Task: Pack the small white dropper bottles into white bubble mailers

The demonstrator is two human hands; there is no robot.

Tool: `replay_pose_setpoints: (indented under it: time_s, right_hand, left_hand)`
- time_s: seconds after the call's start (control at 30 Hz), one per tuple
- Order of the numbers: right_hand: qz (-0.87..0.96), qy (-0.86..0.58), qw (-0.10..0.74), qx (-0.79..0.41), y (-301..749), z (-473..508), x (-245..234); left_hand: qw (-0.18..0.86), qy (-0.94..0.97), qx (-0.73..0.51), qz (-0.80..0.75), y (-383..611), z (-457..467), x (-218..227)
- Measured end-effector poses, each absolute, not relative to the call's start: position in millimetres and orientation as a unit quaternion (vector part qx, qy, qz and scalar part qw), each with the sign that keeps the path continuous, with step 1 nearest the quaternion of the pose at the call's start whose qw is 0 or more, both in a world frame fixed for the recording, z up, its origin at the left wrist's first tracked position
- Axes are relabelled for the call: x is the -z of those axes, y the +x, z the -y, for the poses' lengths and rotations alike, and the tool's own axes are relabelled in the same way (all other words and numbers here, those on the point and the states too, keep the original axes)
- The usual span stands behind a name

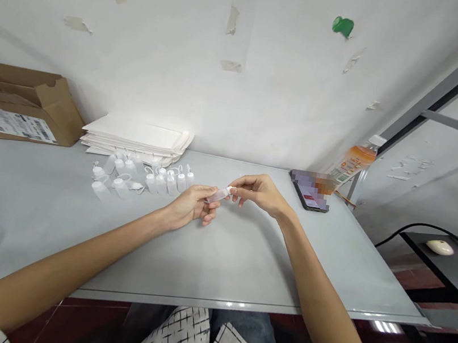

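Head view, hands outward:
- left hand (190, 207) grasps a small plastic dropper bottle (218, 194) in its fingers
- right hand (259, 192) pinches the bottle's tip
- matching bottles (142, 179) lie just beyond, on a grey table (37, 212)
- white paper stack (137, 139) and cardboard box (27, 107) behind them

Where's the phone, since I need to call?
In the head view, the phone lies on the table near the back, right of the right hand, beside an orange bottle.

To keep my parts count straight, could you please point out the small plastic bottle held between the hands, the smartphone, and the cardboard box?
small plastic bottle (219, 195): head view, on its translucent body
smartphone (310, 198): head view, on its lit screen
cardboard box (60, 109): head view, on its brown flap
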State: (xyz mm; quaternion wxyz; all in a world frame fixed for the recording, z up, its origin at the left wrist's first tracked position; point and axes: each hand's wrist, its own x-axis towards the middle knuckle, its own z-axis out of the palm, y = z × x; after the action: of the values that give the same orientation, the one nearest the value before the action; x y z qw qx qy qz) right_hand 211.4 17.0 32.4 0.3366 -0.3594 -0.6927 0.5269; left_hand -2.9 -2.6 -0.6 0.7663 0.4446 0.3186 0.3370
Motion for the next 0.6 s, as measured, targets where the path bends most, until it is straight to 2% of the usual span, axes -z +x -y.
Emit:
replay_pose_setpoints:
  time_s: [0.6]
  right_hand:
    - [0.742,-0.461,0.296,-0.387,190,-17,-14]
  left_hand:
    - [0.608,0.587,-0.388,-0.367,2,4,9]
